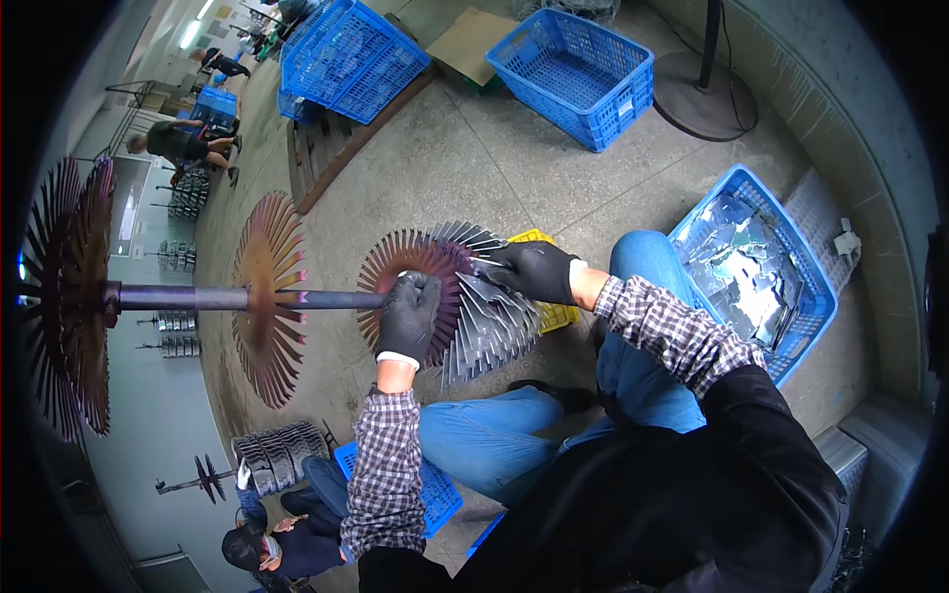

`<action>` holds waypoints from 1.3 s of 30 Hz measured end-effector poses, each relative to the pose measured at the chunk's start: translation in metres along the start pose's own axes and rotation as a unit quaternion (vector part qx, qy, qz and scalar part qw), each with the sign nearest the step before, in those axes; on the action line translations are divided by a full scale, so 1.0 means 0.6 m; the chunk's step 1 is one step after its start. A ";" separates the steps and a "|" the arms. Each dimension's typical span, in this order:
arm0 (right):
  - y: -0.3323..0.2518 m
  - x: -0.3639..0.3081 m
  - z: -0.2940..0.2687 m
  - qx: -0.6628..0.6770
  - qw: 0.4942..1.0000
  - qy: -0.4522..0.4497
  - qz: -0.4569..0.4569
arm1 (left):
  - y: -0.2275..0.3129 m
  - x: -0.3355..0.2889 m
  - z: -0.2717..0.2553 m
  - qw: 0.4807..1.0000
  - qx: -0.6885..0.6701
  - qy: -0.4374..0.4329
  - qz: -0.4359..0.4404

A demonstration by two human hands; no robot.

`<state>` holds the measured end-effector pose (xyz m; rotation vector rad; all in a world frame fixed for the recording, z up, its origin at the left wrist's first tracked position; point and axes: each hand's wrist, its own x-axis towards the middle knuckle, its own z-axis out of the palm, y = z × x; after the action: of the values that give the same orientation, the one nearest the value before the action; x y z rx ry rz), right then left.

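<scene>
A purple-brown metal rod (341, 300) runs in from the left, bearing slotted discs with finned rims. My left hand (408, 314), in a black glove, is closed around the rod beside the nearest slotted disc (390, 255); its fingertips are partly hidden. Many thin grey metal plates (486, 331) stand fanned out in the slots along this disc's right side. At their upper edge my right hand (539, 272), also black-gloved, pinches a thin metal plate (484, 262), which the fingers partly cover. Another slotted disc (267, 299) further left carries no plates.
To my right, a blue crate (819, 326) holds shiny flat pieces. A yellow basket (561, 316) sits behind the plates. Further off are a blue crate (603, 124), stacked blue crates (351, 59) on a wooden pallet (341, 148) and a round stand base (732, 114). A co-worker (282, 549) sits at lower left.
</scene>
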<state>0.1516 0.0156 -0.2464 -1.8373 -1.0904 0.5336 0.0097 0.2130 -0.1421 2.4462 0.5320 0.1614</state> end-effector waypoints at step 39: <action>-0.062 0.047 -0.029 -0.176 0.971 -0.051 -0.156 | -0.081 0.120 0.034 0.894 0.385 -0.218 0.071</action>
<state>0.1616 0.0387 -0.2031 -1.8983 -1.5917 0.2619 0.0640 0.2668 -0.1884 3.1445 0.2251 -0.6538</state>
